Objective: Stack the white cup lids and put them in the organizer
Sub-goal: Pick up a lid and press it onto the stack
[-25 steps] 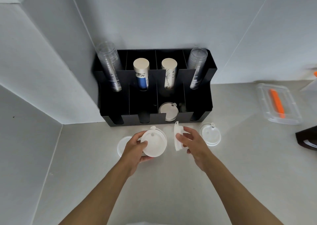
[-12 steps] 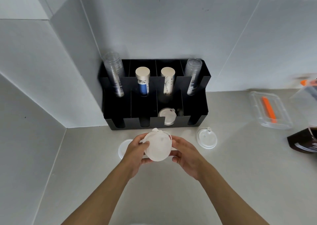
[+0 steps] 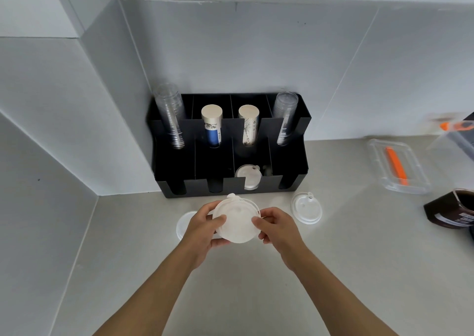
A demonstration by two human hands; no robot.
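Two hands hold one small stack of white cup lids (image 3: 237, 219) above the bench (image 3: 230, 284), just in front of the black organizer (image 3: 287, 181). Left to right: a single loose lid (image 3: 183, 224) lies flat on the bench, partly hidden behind the left hand (image 3: 205, 226). That hand is curled closed on the stack's left edge, thumb on top and fingers beneath. The right hand (image 3: 278, 226) is closed on the stack's right edge in the same manner. A second rim shows behind the front lid, offset up and right, so the lids do not appear fully nested.

Recommendation: square the rims and line up the tabs at the top before pressing; squeeze evenly at both edges, since thin plastic of this kind probably flexes and may spring apart. Another lid (image 3: 306, 208) waits on the bench to the right and should be gathered too. One lid (image 3: 248, 178) already stands in the organizer's third front slot, the likely destination.
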